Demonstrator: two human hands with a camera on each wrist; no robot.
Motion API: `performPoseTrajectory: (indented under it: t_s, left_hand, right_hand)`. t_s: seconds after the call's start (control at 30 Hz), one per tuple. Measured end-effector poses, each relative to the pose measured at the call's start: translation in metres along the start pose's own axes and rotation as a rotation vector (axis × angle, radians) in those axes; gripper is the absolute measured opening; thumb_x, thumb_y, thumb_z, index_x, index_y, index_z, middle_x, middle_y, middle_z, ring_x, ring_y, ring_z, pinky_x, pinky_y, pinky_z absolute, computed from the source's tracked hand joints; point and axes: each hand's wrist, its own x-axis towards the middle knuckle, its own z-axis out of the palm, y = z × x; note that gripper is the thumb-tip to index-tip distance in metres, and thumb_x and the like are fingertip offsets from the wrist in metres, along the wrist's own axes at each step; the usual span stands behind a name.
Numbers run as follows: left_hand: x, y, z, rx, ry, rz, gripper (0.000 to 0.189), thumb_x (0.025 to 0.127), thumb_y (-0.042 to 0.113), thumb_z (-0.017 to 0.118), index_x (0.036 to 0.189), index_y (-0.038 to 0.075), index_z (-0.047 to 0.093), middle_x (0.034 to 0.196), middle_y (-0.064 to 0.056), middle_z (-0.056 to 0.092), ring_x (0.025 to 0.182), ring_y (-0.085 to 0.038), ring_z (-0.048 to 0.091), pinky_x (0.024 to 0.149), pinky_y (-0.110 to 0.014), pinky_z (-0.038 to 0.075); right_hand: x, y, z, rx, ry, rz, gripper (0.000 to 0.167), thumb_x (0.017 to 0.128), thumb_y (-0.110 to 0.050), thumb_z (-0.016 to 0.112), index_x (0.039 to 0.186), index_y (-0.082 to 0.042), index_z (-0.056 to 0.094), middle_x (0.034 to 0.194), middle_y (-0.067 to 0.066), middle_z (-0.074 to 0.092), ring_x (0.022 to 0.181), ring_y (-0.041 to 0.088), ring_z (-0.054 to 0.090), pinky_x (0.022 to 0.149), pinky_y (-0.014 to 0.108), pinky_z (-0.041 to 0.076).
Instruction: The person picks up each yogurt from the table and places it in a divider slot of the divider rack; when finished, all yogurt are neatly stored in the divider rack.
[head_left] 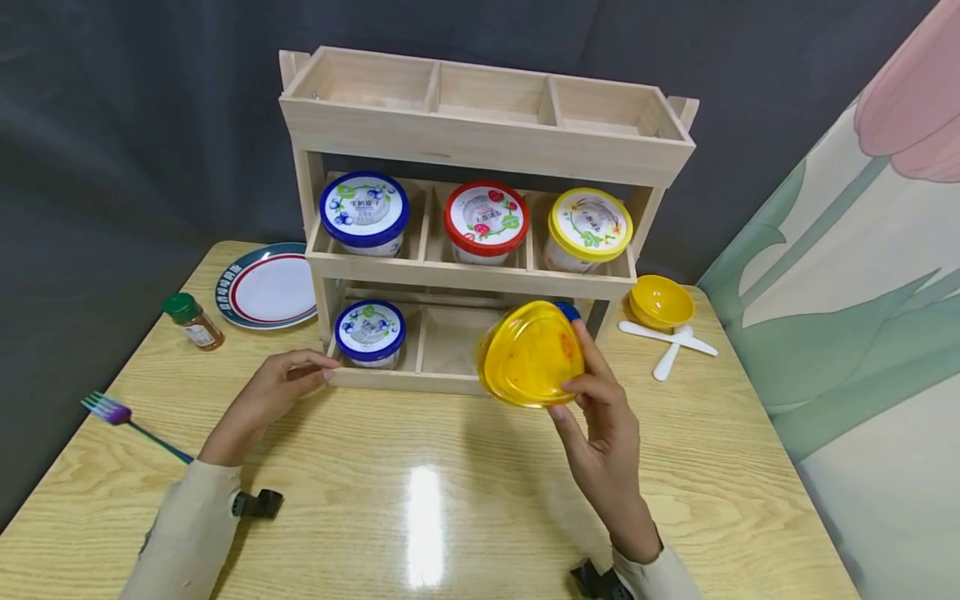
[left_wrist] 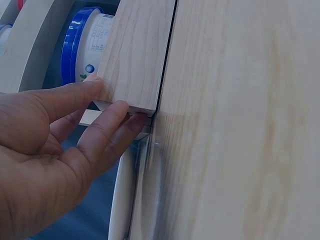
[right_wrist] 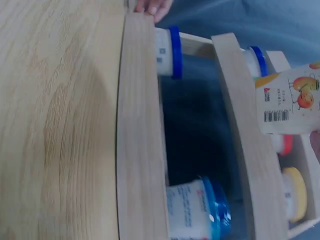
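Note:
My right hand (head_left: 603, 429) grips a rounded tub (head_left: 532, 354) with a translucent yellow end facing up, in front of the lower tier of a wooden shelf (head_left: 487, 142). In the right wrist view, the side of this tub (right_wrist: 287, 102) carries orange fruit figures and a barcode. Thumb and fingertips of my left hand (head_left: 281, 387) pinch the left end of the lower front board (left_wrist: 137, 60). Beside them, a blue-lidded tub (head_left: 370, 333) stands in the lower left compartment. Another blue-lidded tub (right_wrist: 195, 210) stands lower right, mostly hidden behind the yellow one in the head view.
Blue-lidded (head_left: 365, 212), red-lidded (head_left: 486, 222) and yellow-lidded (head_left: 588, 229) tubs fill the middle tier. To the left lie a plate (head_left: 273, 287), a green-capped spice bottle (head_left: 193, 321) and a fork (head_left: 135, 425). A yellow bowl (head_left: 662, 302) and crossed white utensils (head_left: 667, 340) are right.

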Motion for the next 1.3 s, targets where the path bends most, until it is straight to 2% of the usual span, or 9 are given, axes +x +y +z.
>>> performPoseTrajectory:
  t_s: [0.1, 0.23, 0.4, 0.63, 0.77, 0.87, 1.03, 1.2, 1.3]
  left_hand:
    - [0.000, 0.000, 0.001, -0.002, 0.004, 0.008, 0.029, 0.112, 0.011, 0.062, 0.134, -0.006, 0.070, 0.137, -0.023, 0.067, 0.116, -0.019, 0.064, 0.091, -0.018, 0.050]
    - [-0.001, 0.000, 0.003, -0.002, 0.007, 0.012, 0.028, 0.111, 0.011, 0.063, 0.133, -0.006, 0.071, 0.136, -0.022, 0.068, 0.117, -0.021, 0.064, 0.092, -0.019, 0.050]
    - [-0.002, 0.000, 0.005, 0.003, 0.007, -0.002, 0.028, 0.112, 0.012, 0.063, 0.133, -0.005, 0.071, 0.139, -0.022, 0.067, 0.123, -0.030, 0.064, 0.093, -0.019, 0.049]
    - [-0.002, 0.004, 0.006, -0.017, -0.007, 0.018, 0.029, 0.111, 0.012, 0.064, 0.133, -0.006, 0.071, 0.137, -0.022, 0.068, 0.119, -0.024, 0.065, 0.093, -0.019, 0.050]
    - [-0.002, 0.006, 0.006, -0.016, -0.001, 0.021, 0.029, 0.111, 0.012, 0.065, 0.132, -0.006, 0.071, 0.137, -0.023, 0.068, 0.119, -0.025, 0.065, 0.093, -0.019, 0.050]
    - [-0.002, 0.006, 0.006, -0.012, 0.004, 0.025, 0.028, 0.111, 0.011, 0.065, 0.132, -0.007, 0.071, 0.137, -0.024, 0.068, 0.118, -0.025, 0.065, 0.093, -0.019, 0.050]
    - [-0.002, 0.005, 0.008, -0.023, -0.001, 0.029, 0.028, 0.111, 0.010, 0.064, 0.132, -0.008, 0.071, 0.137, -0.024, 0.067, 0.116, -0.020, 0.065, 0.093, -0.019, 0.050]
    - [0.000, 0.004, 0.009, -0.028, -0.007, 0.028, 0.029, 0.111, 0.011, 0.065, 0.132, -0.007, 0.071, 0.137, -0.023, 0.067, 0.116, -0.020, 0.065, 0.093, -0.020, 0.051]
    - [0.002, 0.004, 0.009, -0.019, -0.002, 0.022, 0.028, 0.111, 0.012, 0.065, 0.132, -0.006, 0.071, 0.137, -0.022, 0.068, 0.116, -0.020, 0.065, 0.092, -0.019, 0.050]
  right_hand:
    - [0.005, 0.010, 0.006, -0.002, -0.003, 0.068, 0.030, 0.110, -0.009, 0.065, 0.116, 0.016, 0.050, 0.172, 0.023, 0.035, 0.158, 0.035, 0.037, 0.114, 0.036, 0.049]
    - [0.006, 0.028, 0.014, -0.004, -0.035, 0.101, 0.017, 0.106, 0.010, 0.062, 0.118, 0.014, 0.052, 0.173, 0.023, 0.032, 0.158, 0.033, 0.037, 0.115, 0.037, 0.048]
    - [0.003, 0.054, 0.023, -0.030, -0.082, 0.107, 0.027, 0.098, 0.024, 0.061, 0.120, 0.011, 0.055, 0.173, 0.023, 0.033, 0.157, 0.037, 0.038, 0.114, 0.036, 0.048]
    - [-0.001, 0.077, 0.035, -0.130, -0.096, 0.175, 0.025, 0.100, 0.018, 0.065, 0.121, 0.006, 0.059, 0.172, 0.019, 0.038, 0.154, 0.043, 0.042, 0.112, 0.028, 0.048]
    - [0.003, 0.083, 0.041, -0.176, -0.076, 0.275, 0.019, 0.105, 0.006, 0.067, 0.122, 0.003, 0.061, 0.171, 0.017, 0.041, 0.145, 0.041, 0.053, 0.100, 0.018, 0.052]
    - [0.008, 0.088, 0.044, -0.193, -0.063, 0.353, 0.017, 0.107, -0.002, 0.068, 0.122, 0.000, 0.063, 0.169, 0.016, 0.044, 0.141, 0.039, 0.057, 0.097, 0.025, 0.056]
    - [0.010, 0.095, 0.047, -0.182, -0.076, 0.420, 0.016, 0.106, -0.002, 0.069, 0.121, 0.002, 0.064, 0.168, 0.020, 0.043, 0.145, 0.042, 0.053, 0.103, 0.050, 0.058]
    - [0.008, 0.099, 0.049, -0.183, -0.093, 0.463, 0.018, 0.106, 0.002, 0.067, 0.124, 0.003, 0.063, 0.168, 0.024, 0.041, 0.146, 0.044, 0.052, 0.105, 0.053, 0.055]
    - [0.008, 0.100, 0.049, -0.232, -0.126, 0.454, 0.026, 0.107, -0.002, 0.067, 0.133, 0.003, 0.063, 0.169, 0.026, 0.039, 0.146, 0.045, 0.051, 0.106, 0.054, 0.055]
